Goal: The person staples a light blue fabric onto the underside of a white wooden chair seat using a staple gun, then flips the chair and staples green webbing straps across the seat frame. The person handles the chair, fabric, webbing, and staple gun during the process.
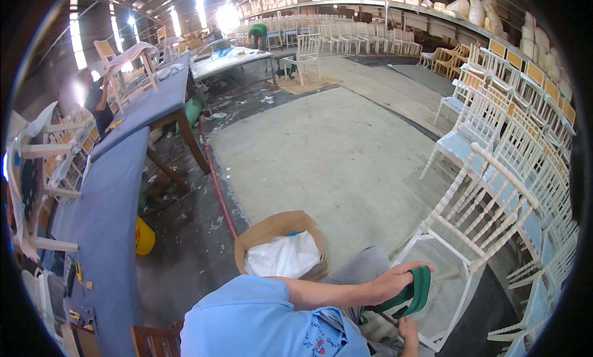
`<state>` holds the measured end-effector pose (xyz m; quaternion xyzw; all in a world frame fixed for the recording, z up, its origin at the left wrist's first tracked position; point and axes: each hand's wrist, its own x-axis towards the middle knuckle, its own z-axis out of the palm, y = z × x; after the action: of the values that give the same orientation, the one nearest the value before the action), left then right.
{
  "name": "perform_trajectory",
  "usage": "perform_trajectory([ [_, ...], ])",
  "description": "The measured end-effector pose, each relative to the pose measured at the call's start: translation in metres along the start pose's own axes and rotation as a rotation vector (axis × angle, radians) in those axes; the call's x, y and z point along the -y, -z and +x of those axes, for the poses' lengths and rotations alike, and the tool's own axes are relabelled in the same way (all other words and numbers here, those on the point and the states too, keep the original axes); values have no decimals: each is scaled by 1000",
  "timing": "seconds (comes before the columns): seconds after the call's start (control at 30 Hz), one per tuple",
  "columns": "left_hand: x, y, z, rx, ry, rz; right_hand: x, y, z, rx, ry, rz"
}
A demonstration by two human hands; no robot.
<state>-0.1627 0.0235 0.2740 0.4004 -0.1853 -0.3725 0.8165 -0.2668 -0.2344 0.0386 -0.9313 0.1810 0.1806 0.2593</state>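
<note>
A dark green fabric strap (421, 289) hangs in a folded loop from my left hand (395, 283), whose fingers are closed round it. Just below, my right hand (407, 328) is closed near the strap's lower end. What it grips is too small to make out. Both hands are beside a white wooden chair (454, 253) with a turned-spindle back and an open seat frame, standing at my right. Part of the strap runs down behind my left wrist toward my lap.
An open cardboard box (247, 238) holding white plastic stands in front of me. On the left runs a long blue-covered table (114, 215) with hand tools; a yellow bucket (144, 236) is beside it. White chairs (472, 125) line the right side. Another person (258, 32) bends at a far table.
</note>
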Motion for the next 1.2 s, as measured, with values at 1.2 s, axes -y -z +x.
perform_trajectory([
  [1.2, -1, 28, 135, -116, 8, 87, 60, 21, -81, 239, 234, 1303],
])
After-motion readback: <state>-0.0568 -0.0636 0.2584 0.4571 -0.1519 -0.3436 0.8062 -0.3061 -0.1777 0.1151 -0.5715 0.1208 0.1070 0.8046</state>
